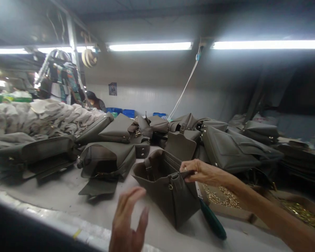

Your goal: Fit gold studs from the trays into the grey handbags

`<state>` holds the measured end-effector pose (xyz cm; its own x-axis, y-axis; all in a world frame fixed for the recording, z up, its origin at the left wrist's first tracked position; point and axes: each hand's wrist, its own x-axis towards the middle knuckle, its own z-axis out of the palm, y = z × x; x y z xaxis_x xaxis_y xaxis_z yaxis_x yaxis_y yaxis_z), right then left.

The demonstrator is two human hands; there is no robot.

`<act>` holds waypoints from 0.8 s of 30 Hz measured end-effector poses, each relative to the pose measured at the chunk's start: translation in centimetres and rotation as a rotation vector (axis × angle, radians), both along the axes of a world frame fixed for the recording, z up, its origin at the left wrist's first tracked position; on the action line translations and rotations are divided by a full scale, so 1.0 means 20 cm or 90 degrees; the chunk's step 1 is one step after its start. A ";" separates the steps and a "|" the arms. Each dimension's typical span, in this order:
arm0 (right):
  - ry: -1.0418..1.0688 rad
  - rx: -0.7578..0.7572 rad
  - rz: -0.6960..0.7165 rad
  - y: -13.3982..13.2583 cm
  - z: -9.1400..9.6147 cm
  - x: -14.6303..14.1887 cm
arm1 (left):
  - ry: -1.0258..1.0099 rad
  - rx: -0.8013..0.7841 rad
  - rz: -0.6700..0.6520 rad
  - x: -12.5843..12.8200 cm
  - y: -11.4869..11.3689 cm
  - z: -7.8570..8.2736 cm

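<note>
An olive-grey handbag [173,196] stands on the worktable in front of me, its mouth open and its flap [180,145] raised at the back. My right hand [195,170] pinches the bag's rim at the right, beside a small strap tab and a gold ring. Lower down, my left hand [130,218] is held up with fingers apart, left of the bag and holding nothing. A tool's dark green handle [212,218] lies against the bag's right side, the rest of it mostly hidden.
Small gold metal pieces [222,196] fill a box at the right; another box [301,211] holds more. Similar bags [109,157] lie left and behind, beside a heap of pale cloth [47,115]. A person [94,100] is in the background. A cord [185,84] hangs above.
</note>
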<state>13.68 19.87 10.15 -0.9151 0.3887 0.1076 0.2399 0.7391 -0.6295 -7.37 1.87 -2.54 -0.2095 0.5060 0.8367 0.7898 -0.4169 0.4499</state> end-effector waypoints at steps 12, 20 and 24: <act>-0.130 -0.014 0.076 -0.04 0.16 0.02 | 0.127 -0.257 -0.017 -0.33 0.33 0.27; -0.184 0.007 0.137 0.00 0.12 0.04 | 0.191 -0.316 -0.198 -0.31 0.44 0.38; -0.192 0.141 0.084 0.05 0.11 0.09 | 0.063 -0.334 -0.230 -0.33 0.40 0.42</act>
<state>15.47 20.90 12.35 -0.9588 0.2635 -0.1062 0.2841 0.8858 -0.3668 -14.00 9.97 5.95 0.1156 0.8775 0.4653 0.6890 -0.4083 0.5988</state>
